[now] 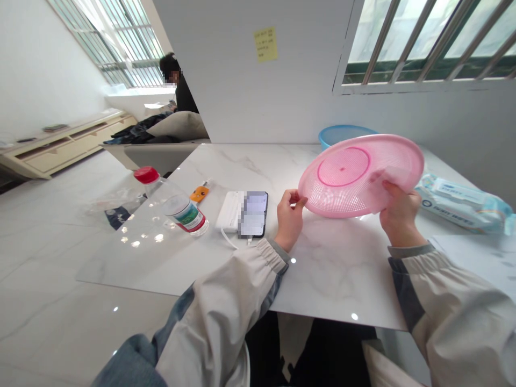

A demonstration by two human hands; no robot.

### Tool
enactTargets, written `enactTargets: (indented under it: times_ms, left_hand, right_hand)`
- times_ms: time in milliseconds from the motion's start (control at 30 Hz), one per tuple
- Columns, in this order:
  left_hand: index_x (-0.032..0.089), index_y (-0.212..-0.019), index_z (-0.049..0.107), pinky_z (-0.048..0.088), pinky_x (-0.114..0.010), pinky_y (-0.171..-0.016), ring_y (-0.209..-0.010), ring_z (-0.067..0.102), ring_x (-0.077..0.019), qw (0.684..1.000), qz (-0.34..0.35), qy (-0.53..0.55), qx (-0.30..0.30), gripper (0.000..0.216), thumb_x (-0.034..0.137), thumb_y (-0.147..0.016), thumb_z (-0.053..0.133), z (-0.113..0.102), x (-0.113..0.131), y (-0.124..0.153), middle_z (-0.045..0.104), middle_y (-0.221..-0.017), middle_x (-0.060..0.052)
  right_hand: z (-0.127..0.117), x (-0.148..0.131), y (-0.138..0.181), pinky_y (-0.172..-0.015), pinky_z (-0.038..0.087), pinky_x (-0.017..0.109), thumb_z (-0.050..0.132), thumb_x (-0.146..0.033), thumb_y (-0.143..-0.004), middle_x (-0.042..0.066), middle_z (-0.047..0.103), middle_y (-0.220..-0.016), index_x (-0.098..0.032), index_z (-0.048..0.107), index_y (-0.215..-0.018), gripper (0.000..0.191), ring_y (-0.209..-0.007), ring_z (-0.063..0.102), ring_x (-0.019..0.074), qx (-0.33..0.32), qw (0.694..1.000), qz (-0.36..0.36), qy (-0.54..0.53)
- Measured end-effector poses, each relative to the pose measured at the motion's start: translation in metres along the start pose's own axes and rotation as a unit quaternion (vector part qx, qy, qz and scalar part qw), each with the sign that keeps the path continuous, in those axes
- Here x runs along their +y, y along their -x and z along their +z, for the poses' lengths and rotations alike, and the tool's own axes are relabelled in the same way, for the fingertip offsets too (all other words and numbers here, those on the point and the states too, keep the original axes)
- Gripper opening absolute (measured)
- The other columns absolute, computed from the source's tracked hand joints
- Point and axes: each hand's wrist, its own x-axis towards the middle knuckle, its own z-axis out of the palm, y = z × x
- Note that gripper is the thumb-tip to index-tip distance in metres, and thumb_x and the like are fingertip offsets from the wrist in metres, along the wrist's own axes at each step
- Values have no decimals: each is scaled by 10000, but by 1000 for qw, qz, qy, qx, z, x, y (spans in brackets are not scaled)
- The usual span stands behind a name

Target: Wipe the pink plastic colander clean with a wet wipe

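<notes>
A pink mesh colander [342, 188] is held up tilted over the table, its round base facing me. My left hand [289, 217] pinches its left rim between thumb and fingers. On the colander's right side, my right hand [401, 212] presses a thin white wipe [379, 201] against the mesh, fingers closed around it. Some of the right fingers are hidden behind the wipe. Behind the colander, a blue basin [334, 131] is partly covered from view.
A pack of wipes [463, 201] lies right, beside white paper [479, 260]. On the left are a red-capped bottle [181, 212], an orange item [199, 193], a white power bank [230, 209] and a phone [253, 215]. A person [181, 86] sits beyond the white partition [226, 80].
</notes>
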Motion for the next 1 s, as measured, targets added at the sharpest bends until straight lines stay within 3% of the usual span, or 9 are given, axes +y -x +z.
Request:
enactTargets:
  times_ms: [333,600,800,1000]
  left_hand:
    - [219,-855,672,476,-261,-639,-779,582,-143,997,-59,46,-12,200,250,-818,867,1,-1,1,648,-816,21]
    - [219,-830,647,471,-250,-621,-777,615,-133,992,-89,82,-47,417,434,-724,989,-1,-7,2,656,-817,23]
    - [219,-798,635,469,-249,-608,-713,585,-117,987,-88,93,-92,453,445,-691,1012,-1,-8,2,649,-747,37]
    - [207,-792,656,503,-263,-613,-734,640,-137,977,-97,99,-159,501,468,-645,1058,6,-8,8,705,-752,14]
  right_hand:
    - [2,-1,4,-719,672,212,757,38,-651,40,805,-882,-113,802,-870,270,-790,758,152,10,998,49,-23]
    - [3,-4,6,-908,723,304,735,28,-659,51,815,-963,-129,796,-922,312,-913,791,188,14,998,65,-6]
    - [3,-3,4,-925,708,286,698,62,-670,55,810,-985,-115,789,-949,343,-910,782,177,19,996,86,-19]
    - [2,4,9,-1018,712,306,671,64,-730,29,852,-1121,-185,829,-1026,418,-1028,816,170,-41,988,142,-37]
